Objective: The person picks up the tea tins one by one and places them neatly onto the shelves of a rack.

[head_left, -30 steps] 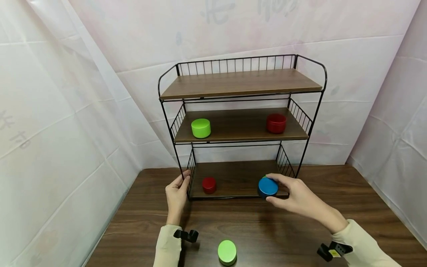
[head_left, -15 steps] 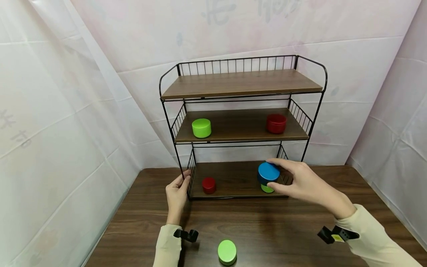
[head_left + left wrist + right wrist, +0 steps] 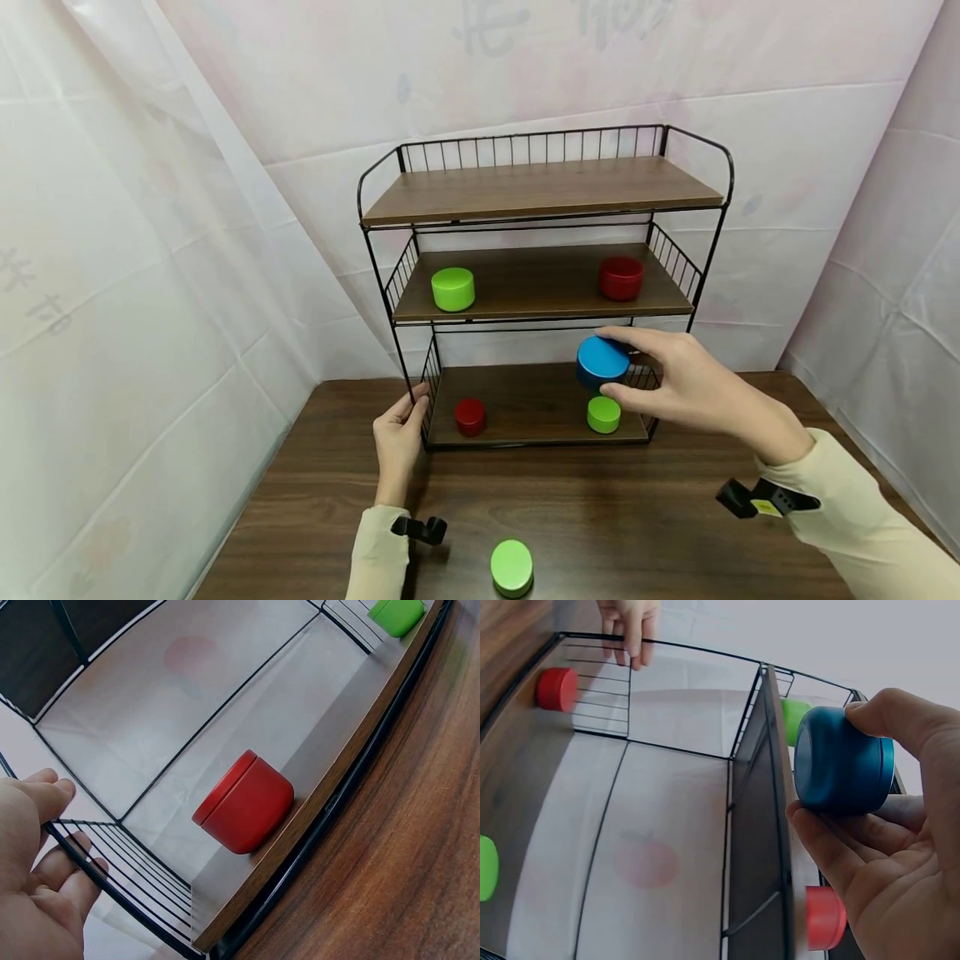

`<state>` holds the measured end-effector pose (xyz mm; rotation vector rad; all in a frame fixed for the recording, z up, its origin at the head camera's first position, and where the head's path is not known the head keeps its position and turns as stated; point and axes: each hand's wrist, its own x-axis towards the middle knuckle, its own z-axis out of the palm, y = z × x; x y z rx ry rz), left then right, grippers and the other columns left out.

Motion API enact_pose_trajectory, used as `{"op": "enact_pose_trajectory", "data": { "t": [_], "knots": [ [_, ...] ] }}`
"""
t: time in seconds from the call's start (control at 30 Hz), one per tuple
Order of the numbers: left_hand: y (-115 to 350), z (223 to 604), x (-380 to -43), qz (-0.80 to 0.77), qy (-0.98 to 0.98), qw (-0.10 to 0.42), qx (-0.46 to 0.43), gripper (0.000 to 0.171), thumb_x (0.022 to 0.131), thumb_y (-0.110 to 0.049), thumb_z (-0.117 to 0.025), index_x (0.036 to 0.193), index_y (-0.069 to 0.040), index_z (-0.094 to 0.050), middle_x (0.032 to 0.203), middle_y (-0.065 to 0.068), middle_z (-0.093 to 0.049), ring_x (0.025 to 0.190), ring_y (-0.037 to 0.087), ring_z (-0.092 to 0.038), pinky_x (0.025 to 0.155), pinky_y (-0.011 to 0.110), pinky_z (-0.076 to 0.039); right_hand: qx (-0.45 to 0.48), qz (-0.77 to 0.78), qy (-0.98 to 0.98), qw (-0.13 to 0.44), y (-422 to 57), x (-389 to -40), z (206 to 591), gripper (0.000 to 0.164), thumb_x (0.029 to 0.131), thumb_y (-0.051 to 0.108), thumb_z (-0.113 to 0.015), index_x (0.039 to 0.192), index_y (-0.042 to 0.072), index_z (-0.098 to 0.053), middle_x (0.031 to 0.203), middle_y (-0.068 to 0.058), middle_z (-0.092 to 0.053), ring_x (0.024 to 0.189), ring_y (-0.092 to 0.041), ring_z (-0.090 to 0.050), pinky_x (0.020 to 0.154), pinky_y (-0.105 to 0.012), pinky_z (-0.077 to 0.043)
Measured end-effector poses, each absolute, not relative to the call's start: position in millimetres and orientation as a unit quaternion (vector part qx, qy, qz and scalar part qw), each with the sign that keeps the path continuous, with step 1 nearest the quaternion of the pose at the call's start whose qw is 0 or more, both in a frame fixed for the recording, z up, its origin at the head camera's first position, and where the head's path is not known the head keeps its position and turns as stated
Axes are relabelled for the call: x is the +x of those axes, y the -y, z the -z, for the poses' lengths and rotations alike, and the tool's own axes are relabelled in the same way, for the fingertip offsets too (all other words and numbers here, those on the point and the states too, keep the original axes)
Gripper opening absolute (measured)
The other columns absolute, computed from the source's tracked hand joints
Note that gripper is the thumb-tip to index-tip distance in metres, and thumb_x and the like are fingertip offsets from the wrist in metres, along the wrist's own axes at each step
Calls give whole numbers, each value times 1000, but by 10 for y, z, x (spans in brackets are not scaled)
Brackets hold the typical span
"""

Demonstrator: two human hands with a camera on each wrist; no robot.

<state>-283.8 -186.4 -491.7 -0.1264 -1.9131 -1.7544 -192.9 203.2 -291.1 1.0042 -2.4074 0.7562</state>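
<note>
My right hand (image 3: 686, 379) grips a round blue tin (image 3: 602, 361) between thumb and fingers, in front of the gap between the lower and middle boards of a three-tier shelf rack (image 3: 547, 304). In the right wrist view the blue tin (image 3: 841, 761) is tilted on its side. My left hand (image 3: 399, 429) holds the rack's left side frame, its fingers around the wire in the left wrist view. On the bottom board stand a red tin (image 3: 470, 417) at left and a small green tin (image 3: 603, 415) at right, just below the blue one.
The middle board carries a larger green tin (image 3: 453, 289) at left and a dark red tin (image 3: 621, 277) at right. Another green tin (image 3: 512, 567) stands on the wooden table (image 3: 315, 508) near the front. White cloth (image 3: 187, 250) hangs behind and on both sides.
My right hand has lifted the blue tin from the bottom board's front edge, uncovering the small green tin behind it. The left hand has stayed on the rack.
</note>
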Motion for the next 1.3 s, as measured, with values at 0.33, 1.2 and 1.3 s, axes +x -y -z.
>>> {"op": "enact_pose_trajectory", "data": {
  "t": [0.33, 1.2, 1.3],
  "knots": [
    [1859, 4903, -2824, 652, 707, 271, -49, 22, 96, -6, -72, 117, -4, -78, 119, 15, -76, 112, 27, -72, 84, 10, -54, 345, -278, 873, 203, -2081, -1977, 2626, 60, 84, 10, -85, 139, 2, -61, 127, -14, -71, 106, -27, -73, 87, -45, -61],
    [1848, 4895, -2815, 651, 708, 269, -49, 21, 98, -9, -72, 118, -7, -79, 120, 15, -75, 106, 2, -71, 85, 12, -55, 315, -280, 876, 234, -2218, -2098, 2091, 60, 83, 9, -86, 139, 5, -63, 126, -19, -71, 103, -31, -74, 84, -2, -48],
    [1847, 4904, -2807, 651, 708, 269, -50, 22, 98, -10, -72, 118, -6, -78, 120, 15, -75, 107, 4, -72, 85, 13, -55, 314, -290, 872, 238, -2240, -2118, 2059, 59, 83, 7, -85, 138, 5, -64, 126, -18, -71, 101, -18, -74, 85, -3, -49]
  ]
}}
